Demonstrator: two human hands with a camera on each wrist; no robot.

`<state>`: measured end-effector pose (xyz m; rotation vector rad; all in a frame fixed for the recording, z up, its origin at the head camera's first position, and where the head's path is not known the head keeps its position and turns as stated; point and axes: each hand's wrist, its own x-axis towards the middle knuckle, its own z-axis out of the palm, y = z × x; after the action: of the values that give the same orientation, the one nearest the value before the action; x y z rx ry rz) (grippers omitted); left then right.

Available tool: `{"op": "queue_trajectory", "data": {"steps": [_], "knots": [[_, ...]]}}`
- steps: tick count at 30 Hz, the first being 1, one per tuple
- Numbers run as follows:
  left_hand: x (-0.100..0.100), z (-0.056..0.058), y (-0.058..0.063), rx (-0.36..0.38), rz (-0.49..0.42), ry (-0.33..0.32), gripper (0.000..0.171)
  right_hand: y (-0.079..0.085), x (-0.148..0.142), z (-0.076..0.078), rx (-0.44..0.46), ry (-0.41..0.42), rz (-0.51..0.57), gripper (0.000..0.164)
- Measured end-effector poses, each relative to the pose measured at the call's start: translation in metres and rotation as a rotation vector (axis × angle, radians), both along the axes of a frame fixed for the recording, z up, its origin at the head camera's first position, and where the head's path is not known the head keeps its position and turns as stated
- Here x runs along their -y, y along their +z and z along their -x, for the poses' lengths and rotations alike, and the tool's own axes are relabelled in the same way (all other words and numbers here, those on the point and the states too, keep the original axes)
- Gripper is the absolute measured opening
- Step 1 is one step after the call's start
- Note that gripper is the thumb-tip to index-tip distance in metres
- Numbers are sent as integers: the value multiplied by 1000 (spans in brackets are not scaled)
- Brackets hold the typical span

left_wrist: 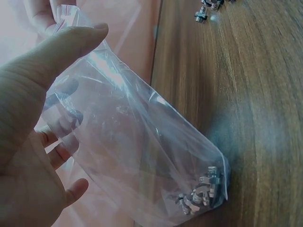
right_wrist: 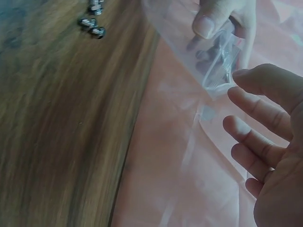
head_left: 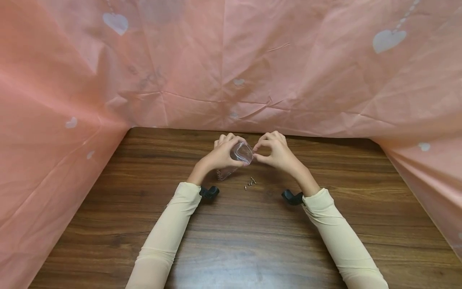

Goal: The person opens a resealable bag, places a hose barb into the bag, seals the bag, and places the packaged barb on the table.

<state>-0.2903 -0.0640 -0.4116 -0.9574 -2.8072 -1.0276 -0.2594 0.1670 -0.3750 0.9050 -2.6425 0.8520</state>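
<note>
My left hand (head_left: 223, 152) grips a clear plastic zip bag (left_wrist: 128, 127) near its mouth, thumb on the near side and fingers behind. The bag hangs tilted, its mouth spread towards the right. Several small metal threaded fittings (left_wrist: 203, 191) are gathered in its bottom corner. At the right edge of the mouth, my right hand (head_left: 274, 150) pinches the rim between thumb and forefinger; its other fingers (right_wrist: 251, 137) are loosely curved. More loose metal fittings (head_left: 250, 182) lie on the table below the bag, between the two wrists.
The brown wood-grain table (head_left: 231, 233) reaches back to a pink cloth (head_left: 223, 60) with white hearts, which rises behind and on both sides. A black wrist mount (head_left: 210, 192) is on the left wrist, another black wrist mount (head_left: 291, 197) on the right.
</note>
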Motion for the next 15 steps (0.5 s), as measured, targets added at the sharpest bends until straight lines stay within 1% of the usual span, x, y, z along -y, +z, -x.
{"op": "queue_trajectory", "data": {"steps": [4,15], "knots": [[1,0,1,-4,5,5,67,-2,-3,-2,9,6,-17,12],[0,1,0,14,13,15,67,-11,-11,-9,-15,29,-70,7]]}}
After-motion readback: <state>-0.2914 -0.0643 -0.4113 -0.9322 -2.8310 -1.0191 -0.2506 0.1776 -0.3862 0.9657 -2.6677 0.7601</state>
